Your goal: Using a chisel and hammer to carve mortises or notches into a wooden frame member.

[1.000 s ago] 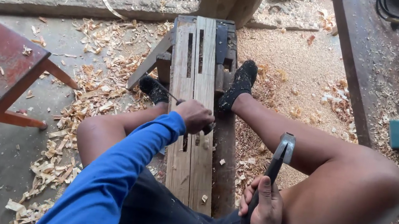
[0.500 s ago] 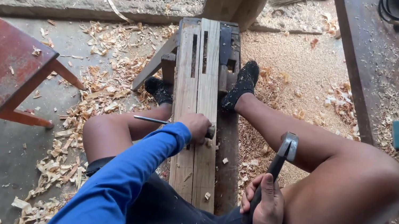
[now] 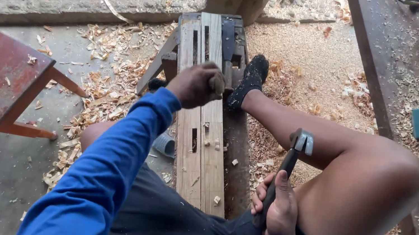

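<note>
Wooden plank (image 3: 203, 150) lies on the bench between my knees, mortise slots cut. My left hand (image 3: 196, 83) is fisted, seemingly round a chisel; my right hand (image 3: 279, 214) clamps the hammer (image 3: 291, 158). A glancing blow could hit my knuckles or thigh.

Sitting astride, legs spread, right knee (image 3: 380, 180) bent up high, right foot (image 3: 249, 82) stretched forward. Reaching forward with the left arm (image 3: 110, 169), blue sleeve down to the wrist. Curling the left hand (image 3: 196, 84) into a loose fist, knuckles up, fingers closed around something small that cannot be made out. Resting the right hand (image 3: 278, 214) low against the right thigh, thumb lying along the top, fingers wrapped tight around a hammer (image 3: 290, 159), its head pointing up and forward.
</note>
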